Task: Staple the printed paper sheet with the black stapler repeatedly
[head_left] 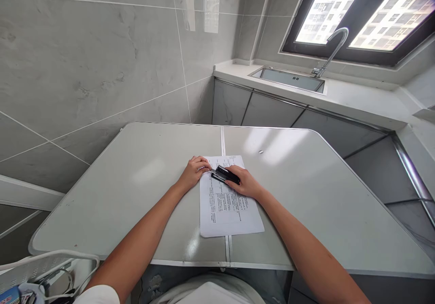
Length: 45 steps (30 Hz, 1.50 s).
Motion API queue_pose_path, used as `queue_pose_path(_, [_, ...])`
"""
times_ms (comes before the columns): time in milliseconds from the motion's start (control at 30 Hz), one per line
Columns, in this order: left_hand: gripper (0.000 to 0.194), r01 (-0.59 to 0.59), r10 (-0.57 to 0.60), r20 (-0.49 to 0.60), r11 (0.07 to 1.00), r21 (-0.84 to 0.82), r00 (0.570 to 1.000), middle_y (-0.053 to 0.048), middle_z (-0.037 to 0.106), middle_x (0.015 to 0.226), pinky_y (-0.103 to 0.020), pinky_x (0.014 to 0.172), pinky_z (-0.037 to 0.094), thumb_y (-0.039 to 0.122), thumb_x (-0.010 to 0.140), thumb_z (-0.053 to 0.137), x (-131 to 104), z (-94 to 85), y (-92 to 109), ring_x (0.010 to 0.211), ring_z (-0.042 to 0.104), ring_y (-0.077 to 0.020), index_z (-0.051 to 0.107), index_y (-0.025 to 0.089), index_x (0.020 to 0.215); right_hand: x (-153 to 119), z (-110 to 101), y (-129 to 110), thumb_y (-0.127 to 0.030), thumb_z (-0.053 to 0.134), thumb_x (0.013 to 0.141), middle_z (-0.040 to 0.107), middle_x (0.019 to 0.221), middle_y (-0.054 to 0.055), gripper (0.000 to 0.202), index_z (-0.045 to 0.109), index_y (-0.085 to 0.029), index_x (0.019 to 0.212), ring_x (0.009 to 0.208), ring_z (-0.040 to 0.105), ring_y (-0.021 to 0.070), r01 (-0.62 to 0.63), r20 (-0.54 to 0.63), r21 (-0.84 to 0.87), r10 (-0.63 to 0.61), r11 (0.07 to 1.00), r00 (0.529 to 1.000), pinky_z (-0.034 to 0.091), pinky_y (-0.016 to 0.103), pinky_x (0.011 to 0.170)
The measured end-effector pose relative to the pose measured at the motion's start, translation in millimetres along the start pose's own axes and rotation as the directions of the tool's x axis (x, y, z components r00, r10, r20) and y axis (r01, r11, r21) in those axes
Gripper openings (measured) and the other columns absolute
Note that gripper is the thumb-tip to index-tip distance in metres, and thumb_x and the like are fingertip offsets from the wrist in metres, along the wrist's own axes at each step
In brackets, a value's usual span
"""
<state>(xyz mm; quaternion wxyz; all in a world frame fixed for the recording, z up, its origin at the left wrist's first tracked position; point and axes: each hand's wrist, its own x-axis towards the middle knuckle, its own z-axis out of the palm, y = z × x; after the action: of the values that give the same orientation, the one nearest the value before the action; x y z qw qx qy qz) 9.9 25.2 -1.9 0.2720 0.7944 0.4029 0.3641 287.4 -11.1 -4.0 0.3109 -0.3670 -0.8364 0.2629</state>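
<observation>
A black stapler (228, 174) lies slantwise over a printed sheet of paper (224, 209), its top arm raised apart from its base. My right hand (245, 182) is closed around the stapler's rear end. At the other end, the fingers of my left hand (197, 170) are pinched at a thin metal part of the stapler. Whether a small piece is also between those fingertips is too fine to tell. The paper lies flat under both hands, near the table's middle seam.
The pale folding table (129, 181) has a tiny silvery piece (261, 152) right of the paper. A white basket (50, 267) with assorted items stands at the lower left. Behind are a counter with a sink (288, 78), a faucet (331, 52) and a tiled wall (102, 59).
</observation>
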Motion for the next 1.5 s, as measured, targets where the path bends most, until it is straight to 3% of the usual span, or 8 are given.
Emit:
queue_pose_path(133, [0.014, 0.016, -0.014, 0.038, 0.999, -0.047, 0.999, -0.004, 0.07, 0.104, -0.04, 0.097, 0.047, 0.019, 0.094, 0.064, 0, -0.6, 0, 0.104, 0.058, -0.023, 0.077, 0.025, 0.091, 0, 0, 0, -0.035, 0.063, 0.097, 0.069, 0.107, 0.009, 0.036, 0.06, -0.023, 0.131, 0.095, 0.063, 0.0246, 0.002, -0.002, 0.003, -0.002, 1.0, 1.0, 0.051, 0.04, 0.084])
queue_pose_path(300, [0.012, 0.026, -0.022, 0.038, 0.995, -0.097, 0.999, -0.003, 0.072, 0.103, -0.038, 0.093, 0.046, 0.021, 0.093, 0.066, 1, -3.1, 1, 0.1, 0.058, -0.0217, 0.074, 0.025, 0.101, 1, 0, -1, -0.034, 0.063, 0.097, 0.068, 0.105, 0.009, 0.034, 0.06, -0.023, 0.129, 0.094, 0.063, 0.024, 0.012, 0.001, 0.005, -0.012, 1.0, 1.0, 0.05, 0.039, 0.083])
queue_pose_path(533, [0.016, 0.141, -0.137, 0.033, 0.979, -0.146, 0.99, -0.003, 0.072, 0.106, -0.035, 0.087, 0.047, 0.025, 0.087, 0.073, 2, -2.8, 1, 0.092, 0.058, -0.0197, 0.073, 0.024, 0.103, 1, -1, -1, -0.032, 0.063, 0.097, 0.068, 0.107, 0.009, 0.034, 0.059, -0.022, 0.129, 0.095, 0.063, 0.0239, 0.007, 0.008, 0.003, -0.007, 1.0, 1.0, 0.05, 0.039, 0.084])
queue_pose_path(733, [0.012, 0.13, -0.127, 0.029, 0.976, -0.175, 0.991, -0.003, 0.072, 0.104, -0.033, 0.084, 0.046, 0.027, 0.087, 0.072, 2, -3.7, 2, 0.09, 0.057, -0.0185, 0.073, 0.023, 0.098, 1, 0, -1, -0.033, 0.064, 0.096, 0.069, 0.109, 0.009, 0.036, 0.059, -0.024, 0.131, 0.097, 0.063, 0.025, -0.001, 0.007, 0.004, 0.001, 1.0, 1.0, 0.051, 0.04, 0.085])
queue_pose_path(1233, [0.013, 0.173, -0.17, 0.032, 0.976, -0.13, 0.985, -0.003, 0.073, 0.104, -0.031, 0.077, 0.045, 0.027, 0.086, 0.072, 4, -3.0, 3, 0.086, 0.057, -0.0175, 0.074, 0.023, 0.098, 1, 1, 0, -0.035, 0.064, 0.097, 0.07, 0.111, 0.01, 0.037, 0.06, -0.024, 0.132, 0.099, 0.064, 0.0256, -0.003, 0.0, 0.003, 0.003, 1.0, 1.0, 0.052, 0.041, 0.087])
queue_pose_path(1367, [0.01, 0.074, -0.07, 0.051, 0.994, -0.078, 0.996, -0.004, 0.073, 0.103, -0.035, 0.084, 0.049, 0.027, 0.089, 0.07, 2, -7.5, 0, 0.095, 0.06, -0.0201, 0.077, 0.024, 0.095, 1, 0, -2, -0.036, 0.063, 0.097, 0.07, 0.11, 0.01, 0.036, 0.06, -0.023, 0.131, 0.099, 0.064, 0.0256, 0.0, 0.01, 0.003, 0.0, 1.0, 1.0, 0.052, 0.041, 0.088])
queue_pose_path(1500, [0.013, -0.08, 0.079, 0.048, 0.997, 0.024, 0.996, -0.005, 0.073, 0.116, -0.041, 0.094, 0.051, 0.028, 0.094, 0.067, -4, -19.9, -7, 0.099, 0.06, -0.0214, 0.08, 0.028, 0.093, 0, 1, -1, -0.038, 0.062, 0.098, 0.07, 0.113, 0.011, 0.038, 0.06, -0.024, 0.134, 0.1, 0.065, 0.0263, -0.002, -0.016, 0.002, 0.002, 1.0, 1.0, 0.053, 0.043, 0.09])
